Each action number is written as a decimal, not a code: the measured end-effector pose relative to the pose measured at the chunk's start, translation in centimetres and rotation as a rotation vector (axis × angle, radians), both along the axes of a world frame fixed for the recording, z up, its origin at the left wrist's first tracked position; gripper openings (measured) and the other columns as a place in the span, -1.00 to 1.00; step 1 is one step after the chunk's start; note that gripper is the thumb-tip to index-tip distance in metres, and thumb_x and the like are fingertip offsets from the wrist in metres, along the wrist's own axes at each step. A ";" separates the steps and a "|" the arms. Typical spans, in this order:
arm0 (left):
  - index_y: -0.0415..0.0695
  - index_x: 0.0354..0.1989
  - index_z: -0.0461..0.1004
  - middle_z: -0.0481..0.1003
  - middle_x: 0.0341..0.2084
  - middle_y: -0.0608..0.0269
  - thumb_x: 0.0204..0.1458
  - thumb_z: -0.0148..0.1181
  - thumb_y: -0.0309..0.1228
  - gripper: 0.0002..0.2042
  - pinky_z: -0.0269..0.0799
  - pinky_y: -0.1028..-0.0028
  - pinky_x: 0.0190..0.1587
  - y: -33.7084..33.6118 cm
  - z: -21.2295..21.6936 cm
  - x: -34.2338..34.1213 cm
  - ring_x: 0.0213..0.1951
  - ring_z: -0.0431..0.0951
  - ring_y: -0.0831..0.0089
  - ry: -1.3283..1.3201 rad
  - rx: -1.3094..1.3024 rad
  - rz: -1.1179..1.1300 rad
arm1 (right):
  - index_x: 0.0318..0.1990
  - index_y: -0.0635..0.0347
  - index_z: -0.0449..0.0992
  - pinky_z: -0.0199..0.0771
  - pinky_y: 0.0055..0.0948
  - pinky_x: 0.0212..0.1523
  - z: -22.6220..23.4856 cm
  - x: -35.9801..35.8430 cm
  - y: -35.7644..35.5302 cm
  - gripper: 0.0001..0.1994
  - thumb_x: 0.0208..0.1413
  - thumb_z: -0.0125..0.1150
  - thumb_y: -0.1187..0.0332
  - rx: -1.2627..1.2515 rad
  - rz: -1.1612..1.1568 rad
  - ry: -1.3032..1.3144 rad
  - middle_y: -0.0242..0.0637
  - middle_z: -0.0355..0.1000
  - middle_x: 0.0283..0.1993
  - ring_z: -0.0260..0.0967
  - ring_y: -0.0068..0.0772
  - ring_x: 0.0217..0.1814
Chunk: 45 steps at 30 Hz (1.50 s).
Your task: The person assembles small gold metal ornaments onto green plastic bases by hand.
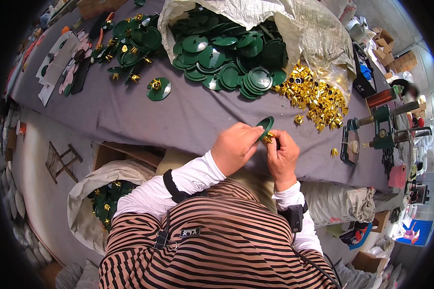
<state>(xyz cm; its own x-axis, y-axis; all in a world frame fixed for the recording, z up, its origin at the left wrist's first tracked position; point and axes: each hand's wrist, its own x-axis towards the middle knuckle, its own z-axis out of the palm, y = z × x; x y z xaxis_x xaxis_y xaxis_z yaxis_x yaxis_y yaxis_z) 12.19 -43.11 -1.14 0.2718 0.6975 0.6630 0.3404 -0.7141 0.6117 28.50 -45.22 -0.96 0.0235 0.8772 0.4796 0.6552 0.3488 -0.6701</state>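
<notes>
Just above the table's near edge, my left hand (236, 147) grips a green disc (266, 124) that stands tilted, almost edge-on. My right hand (283, 156) pinches a small gold clip (270, 137) against the disc's lower side; the fingers partly hide where the two meet. Ahead of my hands, a heap of green discs (212, 58) spills from an open white woven sack (294, 21). To its right lies a pile of loose gold clips (318, 96). Left of the sack, a single disc (165, 91) bears a gold clip, beside a cluster of similar fitted discs (135, 45).
A green hand press (383, 126) stands at the table's right end. One stray gold clip (334, 152) lies near it. On the floor at left, an open sack (84, 192) holds fitted discs, and a wooden folding stool (60, 161) stands farther out. Cardboard pieces (62, 62) lie far left.
</notes>
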 end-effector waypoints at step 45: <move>-0.17 0.14 0.28 0.34 0.04 -0.06 -0.16 0.21 -0.61 -0.42 0.13 0.19 0.19 21.5 -5.8 -10.3 0.10 0.28 -0.03 0.804 -0.140 0.270 | -0.13 0.10 0.42 0.09 -0.72 -0.63 -5.1 4.2 0.6 -0.79 0.09 0.24 0.39 -0.637 0.479 1.743 -0.53 0.35 -0.39 0.24 -0.73 -0.45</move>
<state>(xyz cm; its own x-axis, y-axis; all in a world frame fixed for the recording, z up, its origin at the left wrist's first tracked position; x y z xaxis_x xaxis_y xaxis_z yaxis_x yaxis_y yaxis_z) 1.85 -21.61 -6.91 0.4354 0.8668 0.2432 0.8553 -0.4825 0.1886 32.68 -44.66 -6.06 -0.2091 0.9659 -0.1527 -0.8473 -0.2569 -0.4649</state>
